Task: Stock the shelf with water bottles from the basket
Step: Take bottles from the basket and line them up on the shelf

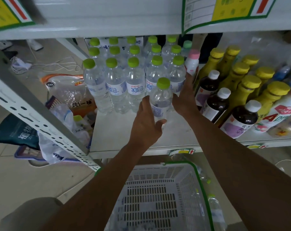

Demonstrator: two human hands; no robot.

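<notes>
Now | left hand [145, 121] gripping green-capped water bottle [161, 101] upright on shelf [114, 135], front of rows | right hand [184, 95] flat, open, steadying it | basket [159, 194] below looking empty.

Plenty you can't make out on this shelf [118, 130] and below it.

Your left hand [145, 120] covers the lower part of the held water bottle [161, 100], so its base is hidden from you. Your right hand [184, 95] blocks the label of the bottle behind it. The back-row bottles [131, 41] show only caps under the upper shelf edge [108, 29]. The basket [159, 194] runs off the bottom edge, your arms cross it, and the tags [231, 9] above are too blurred to read.
</notes>
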